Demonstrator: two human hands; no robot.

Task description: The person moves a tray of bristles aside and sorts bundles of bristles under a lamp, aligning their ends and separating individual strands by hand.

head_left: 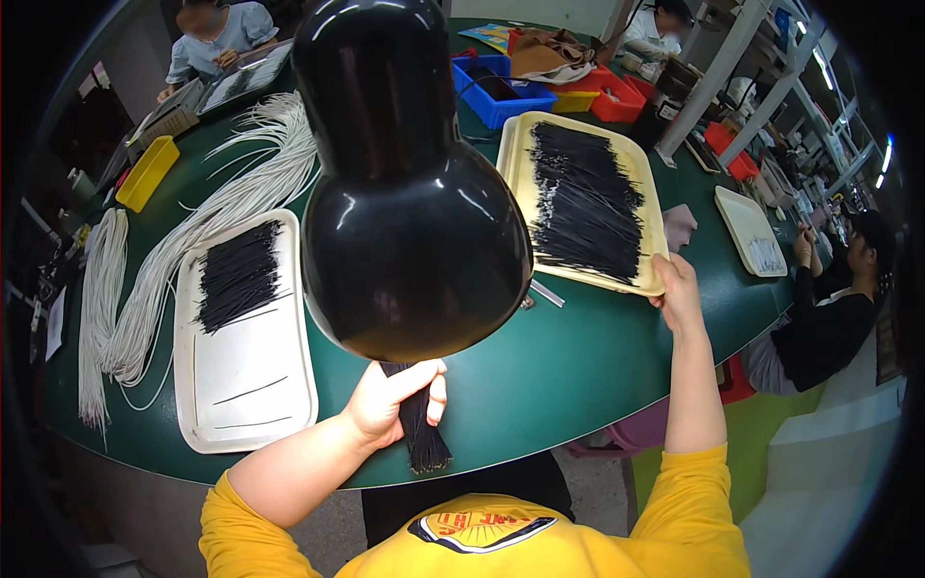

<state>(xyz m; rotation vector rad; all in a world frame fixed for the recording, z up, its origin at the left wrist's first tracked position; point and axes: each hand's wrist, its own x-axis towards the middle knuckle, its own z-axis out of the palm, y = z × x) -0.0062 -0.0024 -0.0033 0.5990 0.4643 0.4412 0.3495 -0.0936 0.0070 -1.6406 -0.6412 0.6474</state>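
Two hands busy: left hand (390, 400) grips black wire bundle (422, 433); right hand (677, 289) clasps wire tray (647, 204) corner. Gathering step; next needs more strands.

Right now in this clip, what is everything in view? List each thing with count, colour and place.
bundle of black strips: one, black, gripped in the left hand at the table's near edge
lamp shade: one, glossy black, hanging over the table centre
right tray: one, cream, heaped with black strips, right of the lamp
left tray: one, cream, black strips at its far end, on the left
white cords: many, white, beside the left tray
table: one, green
blue bin: one, blue, at the far side
yellow bin: one, yellow, far left
co-workers: three seated around the table
left hand: closed on the bundle
right hand: on the right tray's near corner
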